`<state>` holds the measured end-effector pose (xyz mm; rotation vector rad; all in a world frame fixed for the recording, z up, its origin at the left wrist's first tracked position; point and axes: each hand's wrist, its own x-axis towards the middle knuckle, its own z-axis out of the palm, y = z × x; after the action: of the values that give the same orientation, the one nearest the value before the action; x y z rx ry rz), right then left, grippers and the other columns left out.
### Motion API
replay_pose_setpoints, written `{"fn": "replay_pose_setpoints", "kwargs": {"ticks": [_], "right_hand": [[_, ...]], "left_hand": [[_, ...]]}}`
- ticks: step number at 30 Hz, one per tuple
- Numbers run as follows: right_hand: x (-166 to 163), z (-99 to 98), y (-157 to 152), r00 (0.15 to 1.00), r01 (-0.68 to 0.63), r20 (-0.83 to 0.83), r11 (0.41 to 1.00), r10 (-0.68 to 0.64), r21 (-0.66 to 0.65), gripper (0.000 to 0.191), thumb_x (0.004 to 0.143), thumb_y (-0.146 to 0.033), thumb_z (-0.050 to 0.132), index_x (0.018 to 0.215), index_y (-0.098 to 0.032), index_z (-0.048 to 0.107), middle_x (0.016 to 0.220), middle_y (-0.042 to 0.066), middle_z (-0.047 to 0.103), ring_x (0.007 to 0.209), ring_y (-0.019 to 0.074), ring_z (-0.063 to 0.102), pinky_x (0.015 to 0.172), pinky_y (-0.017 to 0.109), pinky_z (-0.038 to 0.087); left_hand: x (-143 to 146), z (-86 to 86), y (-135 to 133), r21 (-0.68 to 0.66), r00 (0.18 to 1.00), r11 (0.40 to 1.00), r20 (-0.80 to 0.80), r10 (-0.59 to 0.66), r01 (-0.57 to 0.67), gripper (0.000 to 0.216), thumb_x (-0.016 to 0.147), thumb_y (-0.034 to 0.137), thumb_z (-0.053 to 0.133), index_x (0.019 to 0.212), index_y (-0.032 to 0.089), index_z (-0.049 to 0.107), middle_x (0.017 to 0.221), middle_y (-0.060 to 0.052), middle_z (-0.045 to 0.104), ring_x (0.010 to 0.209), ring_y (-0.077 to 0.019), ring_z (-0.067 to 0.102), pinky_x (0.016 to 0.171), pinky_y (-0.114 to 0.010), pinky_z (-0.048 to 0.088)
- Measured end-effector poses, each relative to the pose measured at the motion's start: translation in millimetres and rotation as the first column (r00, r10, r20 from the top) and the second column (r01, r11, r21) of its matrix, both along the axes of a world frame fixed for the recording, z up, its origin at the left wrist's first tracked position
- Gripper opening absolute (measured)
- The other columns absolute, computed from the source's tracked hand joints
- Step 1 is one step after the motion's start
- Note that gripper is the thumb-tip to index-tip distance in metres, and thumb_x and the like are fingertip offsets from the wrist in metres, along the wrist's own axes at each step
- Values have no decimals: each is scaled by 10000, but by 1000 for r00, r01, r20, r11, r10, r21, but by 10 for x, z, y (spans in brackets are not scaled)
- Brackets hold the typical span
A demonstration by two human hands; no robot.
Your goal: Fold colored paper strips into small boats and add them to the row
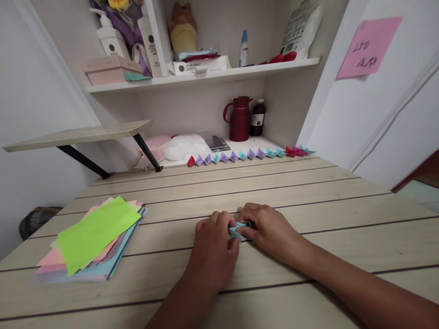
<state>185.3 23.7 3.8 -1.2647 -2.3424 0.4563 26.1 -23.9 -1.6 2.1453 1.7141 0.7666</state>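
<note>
A small folded piece of light blue paper [237, 231] lies between my two hands, low over the middle of the desk. My left hand [216, 242] grips its left side, thumb below and fingers above. On the other side, my right hand [263, 226] pinches the paper between thumb and fingers. Parts of the paper are covered by my fingertips, so its full shape is hidden. Along the back edge of the desk runs a row of small folded paper boats [233, 156] in red, purple, light blue and pink.
On the left lies a loose stack of coloured paper sheets [99, 233], bright green on top. Behind it stands a small raised shelf [82, 133] on black legs. A dark red jug [239, 119] and a dark bottle [258, 119] stand at the back under a white shelf [206, 76].
</note>
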Motion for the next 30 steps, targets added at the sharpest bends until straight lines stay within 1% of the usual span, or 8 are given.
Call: {"fn": "replay_pose_setpoints", "kwargs": {"ticks": [4,7,11,13,18,23,27,30], "right_hand": [[-34,-15,-11,998,5,-69,1000,-5,-4,33,790,-216,652,778,-220,683,835,5,690,770,163,604,674,262,386],[-18,-2,-4,996,-13,-86,999,10,-30,42,782,-208,656,783,-227,694,853,2,695,782,163,608,686,259,396],[48,58,14,995,-76,-80,992,67,-104,126,763,-161,631,787,-254,712,869,-13,699,785,156,614,686,245,409],[73,88,14,994,-92,-68,989,84,-116,183,747,-119,602,786,-257,716,863,-15,697,775,151,614,680,238,412],[87,101,-1,994,-106,-17,990,105,-90,288,702,-51,548,812,-255,719,873,-9,697,790,156,615,687,235,416],[81,67,-9,997,-69,42,997,71,-36,225,744,-97,568,820,-257,706,887,-10,692,774,163,618,689,257,410],[51,37,-26,999,-31,11,999,32,-29,227,748,-87,582,830,-261,702,892,-18,701,794,165,628,691,260,407],[5,0,-41,999,-5,-41,1000,5,-11,185,774,-105,591,825,-248,698,875,-13,707,795,163,630,689,263,411]], "left_hand": [[-1,14,9,-10,1000,1000,-7,20,-20,179,739,145,576,873,228,491,868,14,603,833,-178,558,833,-354,354],[-14,16,19,-7,999,1000,-25,21,-21,170,737,136,582,848,226,492,875,17,599,827,-175,555,811,-347,353],[-24,17,27,-16,998,999,-52,40,-41,159,744,137,588,841,231,504,889,22,594,833,-174,551,818,-354,339],[-23,22,26,-23,998,999,-57,37,-38,154,754,145,588,852,232,508,902,22,592,838,-173,551,830,-360,332],[-22,41,15,-30,997,999,-76,21,-23,139,777,152,571,871,235,512,924,19,588,858,-178,549,829,-368,327],[-15,43,-9,-17,995,1000,-100,3,-5,137,788,142,552,878,238,514,944,10,586,898,-193,540,832,-375,337],[13,40,-34,-20,995,999,-98,-31,29,147,791,160,562,909,236,517,990,-5,580,955,-204,524,865,-383,341],[18,38,-34,-15,995,1000,-100,-16,14,174,779,218,601,926,223,506,997,-20,579,976,-220,513,874,-391,346]]}}
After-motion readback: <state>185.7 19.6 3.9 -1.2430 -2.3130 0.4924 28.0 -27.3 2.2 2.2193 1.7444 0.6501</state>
